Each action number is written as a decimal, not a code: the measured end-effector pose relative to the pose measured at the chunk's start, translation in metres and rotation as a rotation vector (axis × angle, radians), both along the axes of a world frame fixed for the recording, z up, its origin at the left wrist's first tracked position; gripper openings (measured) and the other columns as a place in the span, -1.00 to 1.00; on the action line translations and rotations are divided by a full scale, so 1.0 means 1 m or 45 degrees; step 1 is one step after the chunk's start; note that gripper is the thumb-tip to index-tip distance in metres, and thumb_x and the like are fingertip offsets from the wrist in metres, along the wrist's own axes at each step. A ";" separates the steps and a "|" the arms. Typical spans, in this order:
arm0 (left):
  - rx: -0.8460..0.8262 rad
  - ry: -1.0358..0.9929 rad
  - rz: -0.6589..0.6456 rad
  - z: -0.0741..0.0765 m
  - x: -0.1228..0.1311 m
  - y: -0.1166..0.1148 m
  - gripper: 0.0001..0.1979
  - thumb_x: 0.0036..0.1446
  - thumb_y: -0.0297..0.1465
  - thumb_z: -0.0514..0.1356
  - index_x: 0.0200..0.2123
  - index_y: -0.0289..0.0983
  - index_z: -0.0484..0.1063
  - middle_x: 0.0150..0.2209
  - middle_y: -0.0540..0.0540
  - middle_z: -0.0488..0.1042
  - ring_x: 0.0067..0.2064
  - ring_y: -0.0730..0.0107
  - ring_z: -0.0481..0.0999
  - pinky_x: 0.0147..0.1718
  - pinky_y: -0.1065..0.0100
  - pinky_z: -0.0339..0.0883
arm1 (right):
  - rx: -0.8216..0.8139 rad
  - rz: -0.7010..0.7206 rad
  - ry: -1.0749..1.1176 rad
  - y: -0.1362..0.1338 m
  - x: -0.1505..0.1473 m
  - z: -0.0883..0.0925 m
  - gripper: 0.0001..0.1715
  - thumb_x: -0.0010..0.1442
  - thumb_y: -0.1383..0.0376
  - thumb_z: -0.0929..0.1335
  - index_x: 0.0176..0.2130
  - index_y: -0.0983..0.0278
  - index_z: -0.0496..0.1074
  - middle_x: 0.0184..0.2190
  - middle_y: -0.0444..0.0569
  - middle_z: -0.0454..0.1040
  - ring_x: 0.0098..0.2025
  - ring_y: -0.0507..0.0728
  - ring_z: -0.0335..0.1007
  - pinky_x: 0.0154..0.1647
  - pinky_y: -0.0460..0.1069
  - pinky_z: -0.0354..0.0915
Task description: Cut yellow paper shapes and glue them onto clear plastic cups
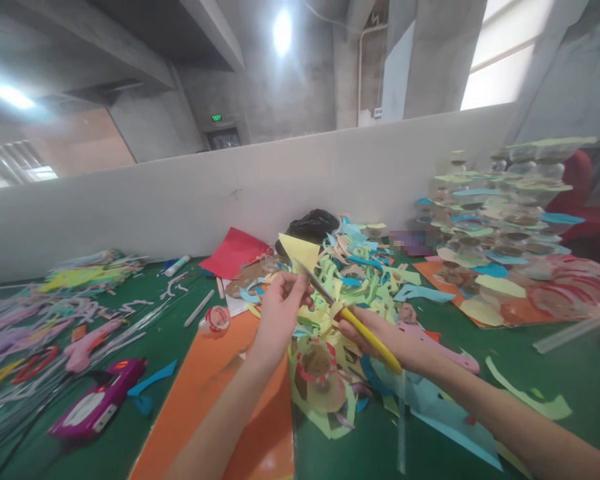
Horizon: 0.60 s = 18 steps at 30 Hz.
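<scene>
Well, two hands show, both the person's own. The right hand point(380, 337) is clamped around one yellow-handled craft knife point(365, 333), its forearm reaching in from the lower right, with the blade angled up and left across the left hand. The left hand point(279, 317) comes up from the bottom edge, its fingers curled together just below one yellow paper triangle point(297, 252); whether they grip it, I cannot tell. The blade tip lies close to the triangle, and the two hands are near each other but apart.

Both hands are over a green mat point(555, 353), above one big heap of paper scraps point(360, 283). Another spread of scraps point(485, 267) rises on the right, over an orange sheet point(480, 280). A second orange sheet point(220, 393) runs under the left forearm, and one red sheet point(235, 252) lies behind the left hand. Left of that are one pink glue gun point(87, 347) and one magenta device point(100, 400), beside a tangle of paper strips point(40, 327). A white partition point(230, 200) bounds the far edge of the mat, with one black bag point(310, 225) against it. Open green shows at the lower right and between the orange sheet and the strips.
</scene>
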<state>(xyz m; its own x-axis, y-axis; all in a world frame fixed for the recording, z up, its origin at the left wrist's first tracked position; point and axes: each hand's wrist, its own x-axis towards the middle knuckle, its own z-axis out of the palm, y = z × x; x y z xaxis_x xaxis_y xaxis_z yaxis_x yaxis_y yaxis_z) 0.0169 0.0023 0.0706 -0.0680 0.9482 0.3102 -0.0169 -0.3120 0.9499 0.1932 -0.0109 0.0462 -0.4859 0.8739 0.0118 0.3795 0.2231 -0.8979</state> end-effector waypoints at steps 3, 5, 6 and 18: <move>-0.040 0.038 -0.029 0.000 0.001 -0.002 -0.69 0.11 -0.16 0.27 -0.43 -0.26 0.31 -0.51 0.05 0.41 -0.51 0.51 0.40 -0.44 0.43 0.30 | 0.019 0.017 0.013 0.000 0.000 -0.004 -0.40 0.16 -0.27 0.24 -0.41 0.19 0.13 -0.53 -0.22 0.11 -0.51 0.02 0.04 -0.48 -0.04 0.12; -0.057 0.040 -0.051 0.000 0.002 -0.002 -0.69 0.11 -0.16 0.27 -0.44 -0.25 0.29 -0.51 0.06 0.41 -0.51 0.51 0.39 -0.45 0.44 0.30 | 0.021 -0.002 0.003 0.003 0.000 -0.008 -0.39 0.16 -0.26 0.25 -0.44 0.19 0.12 -0.55 -0.23 0.09 -0.52 0.01 0.02 -0.51 -0.05 0.09; -0.059 0.044 -0.063 0.001 0.002 -0.002 -0.69 0.11 -0.17 0.26 -0.44 -0.25 0.29 -0.52 0.07 0.40 -0.52 0.52 0.39 -0.45 0.44 0.30 | 0.022 -0.018 -0.008 0.005 0.000 -0.009 -0.39 0.15 -0.26 0.26 -0.45 0.19 0.12 -0.56 -0.23 0.08 -0.53 0.01 0.02 -0.52 -0.05 0.08; -0.112 0.235 -0.208 0.012 -0.008 -0.003 -0.72 0.13 -0.22 0.22 -0.47 -0.23 0.23 -0.54 0.11 0.34 -0.52 0.52 0.36 -0.46 0.42 0.30 | 0.057 -0.009 -0.028 0.006 0.001 -0.003 -0.43 0.15 -0.23 0.27 -0.41 0.20 0.17 -0.54 -0.19 0.20 -0.49 0.05 0.15 -0.52 -0.06 0.17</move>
